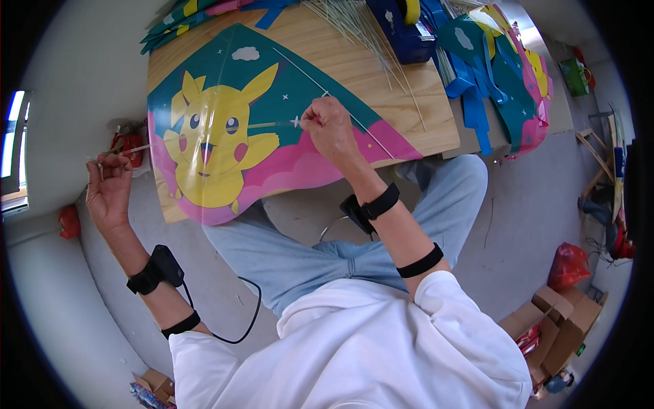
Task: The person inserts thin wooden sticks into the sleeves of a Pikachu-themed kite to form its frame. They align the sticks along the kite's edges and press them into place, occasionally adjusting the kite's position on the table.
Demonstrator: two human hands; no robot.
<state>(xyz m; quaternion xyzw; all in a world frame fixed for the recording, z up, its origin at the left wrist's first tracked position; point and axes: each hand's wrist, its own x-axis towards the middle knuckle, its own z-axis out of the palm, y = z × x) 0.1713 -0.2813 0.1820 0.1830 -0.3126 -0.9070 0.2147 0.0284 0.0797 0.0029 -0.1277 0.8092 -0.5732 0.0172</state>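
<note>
A kite [262, 160] of thin printed sheet, green and pink with a yellow cartoon figure, lies on the wooden tabletop before me. Beyond its left edge, my left hand [109, 187] pinches the end of a thin pale strip [139, 148] that runs to the kite. Over the right half, my right hand [330, 133] is closed, thumb and fingertips together, at the end of a narrow translucent strip [269, 125]. Whether both strips are one piece I cannot tell. A thin white rod [354, 121] lies along the kite's upper right edge.
Thin pale sticks [361, 31] lie at the table's back, beside a dark blue tape dispenser [402, 31]. More kite sheets with blue strips [470, 88] hang at the right. Cardboard boxes [562, 327] and a red bag [569, 266] sit on the floor.
</note>
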